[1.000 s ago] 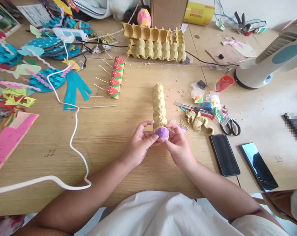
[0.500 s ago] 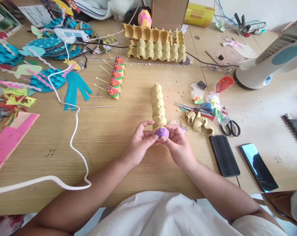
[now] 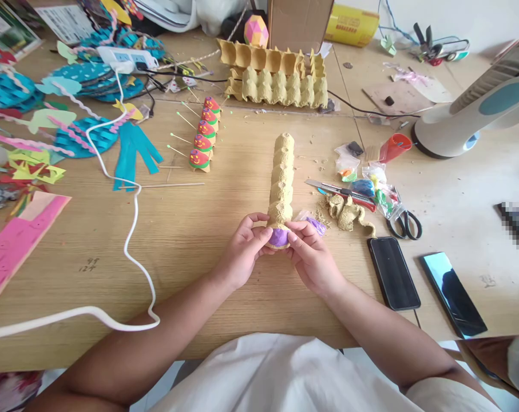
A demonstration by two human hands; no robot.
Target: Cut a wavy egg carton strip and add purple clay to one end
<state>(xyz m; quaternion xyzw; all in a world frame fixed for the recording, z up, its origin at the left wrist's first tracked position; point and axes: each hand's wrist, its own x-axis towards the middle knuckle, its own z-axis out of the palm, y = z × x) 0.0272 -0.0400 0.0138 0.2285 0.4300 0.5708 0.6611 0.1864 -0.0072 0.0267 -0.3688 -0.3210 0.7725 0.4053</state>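
Between my two hands is a strip of egg carton (image 3: 281, 177), its row of bumps pointing away from me. Purple clay (image 3: 278, 237) covers the face of the nearest bump. My left hand (image 3: 244, 249) grips the near end from the left, thumb at the clay's edge. From the other side my right hand (image 3: 310, 252) grips the same end, its thumb on the clay's right edge. Just right of the strip lies a small bag of purple clay (image 3: 315, 224). Torn carton scraps (image 3: 345, 213) and a utility knife (image 3: 340, 191) rest farther right.
A painted carton caterpillar (image 3: 205, 134) with pins stands beyond my left hand. Egg cartons (image 3: 284, 86) sit at the back. Scissors (image 3: 407, 224), two phones (image 3: 394, 274), bagged clay (image 3: 364, 187) and a fan (image 3: 452, 126) are right. A white cable (image 3: 133, 246) crosses the left.
The strip's far end has tilted up, so it looks longer and leans slightly right. My thumbs have moved apart to the clay's edges, showing more of the purple. The view has shifted slightly.
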